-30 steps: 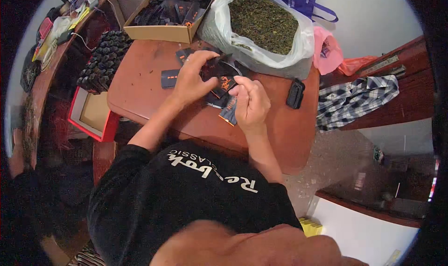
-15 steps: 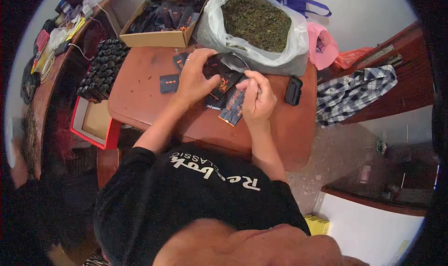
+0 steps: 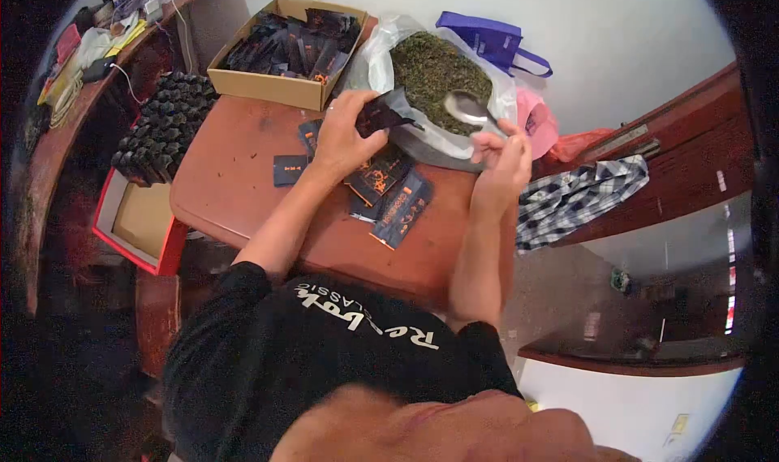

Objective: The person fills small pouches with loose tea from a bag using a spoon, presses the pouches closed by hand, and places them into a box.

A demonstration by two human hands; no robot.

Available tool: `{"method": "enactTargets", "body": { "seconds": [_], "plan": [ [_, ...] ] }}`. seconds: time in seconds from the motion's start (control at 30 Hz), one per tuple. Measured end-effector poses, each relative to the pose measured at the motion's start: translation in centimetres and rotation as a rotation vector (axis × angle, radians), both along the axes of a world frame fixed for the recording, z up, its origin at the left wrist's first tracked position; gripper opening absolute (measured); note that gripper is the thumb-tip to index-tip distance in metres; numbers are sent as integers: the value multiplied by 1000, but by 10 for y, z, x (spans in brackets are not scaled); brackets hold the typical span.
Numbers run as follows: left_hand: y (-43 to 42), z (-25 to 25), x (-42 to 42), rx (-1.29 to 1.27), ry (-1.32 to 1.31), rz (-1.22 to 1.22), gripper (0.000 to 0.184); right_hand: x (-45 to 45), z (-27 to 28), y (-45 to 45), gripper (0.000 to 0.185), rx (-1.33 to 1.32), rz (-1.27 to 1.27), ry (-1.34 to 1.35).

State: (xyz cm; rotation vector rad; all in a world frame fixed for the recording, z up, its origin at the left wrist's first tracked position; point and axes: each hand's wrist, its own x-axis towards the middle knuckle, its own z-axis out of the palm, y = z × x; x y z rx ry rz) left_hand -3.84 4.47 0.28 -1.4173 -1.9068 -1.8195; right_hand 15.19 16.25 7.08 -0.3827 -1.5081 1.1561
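Note:
My left hand [image 3: 349,133] is closed around a small black pouch [image 3: 388,113], whose mouth gapes toward the bag. In my right hand [image 3: 505,162] is a metal spoon [image 3: 468,107], its bowl over a white plastic bag [image 3: 381,60] filled with dry greenish-brown leaves [image 3: 434,73]. The spoon bowl looks bare, though it is slightly blurred. Below my hands, dark pouches with orange print [image 3: 380,174] lie on the table, one long pouch [image 3: 402,210] nearest me. A small dark packet [image 3: 290,169] rests left of my left wrist.
Behind the table [image 3: 231,154] edge stands a cardboard box [image 3: 268,90] of black pouches. Several dark bundled packets [image 3: 166,121] fill part of a red box [image 3: 169,251] at left. A purple bag [image 3: 487,40], pink bag [image 3: 537,121] and checked cloth [image 3: 580,202] lie right.
My right hand has moved the spoon away from the pouch, up and right over the leaves. My left hand keeps hold of the pouch. The view has shifted somewhat.

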Motion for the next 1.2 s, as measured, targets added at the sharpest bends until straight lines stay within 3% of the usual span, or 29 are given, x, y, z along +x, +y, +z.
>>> {"method": "enactTargets", "body": {
  "seconds": [0.1, 0.2, 0.23, 0.3, 0.43, 0.53, 0.57, 0.67, 0.87, 1.2],
  "plan": [
    [1, -11, -9, 22, 12, 69, 49, -24, 7, 45, 34, 66, -35, -194],
    [-3, -12, -11, 21, 0, 102, 49, -55, 6, 80, 33, 102, -108, -556],
    [-3, -15, -11, 11, -13, 98, 49, -63, -4, 95, 33, 218, -145, -624],
    [0, -19, -16, 2, -28, 96, 49, -81, -31, 128, 33, 464, -217, -744],
    [-1, -18, -15, -36, -32, 119, 49, -109, -58, 132, 29, 446, -261, -846],
    [3, -25, -17, -52, -53, 97, 50, -114, -52, 108, 30, 146, -29, -856],
    [3, -27, -16, -71, -57, 91, 50, -115, -70, 120, 31, 401, -25, -853],
    [4, -27, -16, -100, -59, 87, 51, -113, -47, 94, 32, -99, 120, -761],
    [5, -28, -15, -70, -35, 116, 50, -106, -67, 123, 31, -436, 230, -562],
    [4, -32, -14, -130, -10, 108, 52, -86, -40, 129, 26, -410, 150, -508]
  ]
}}
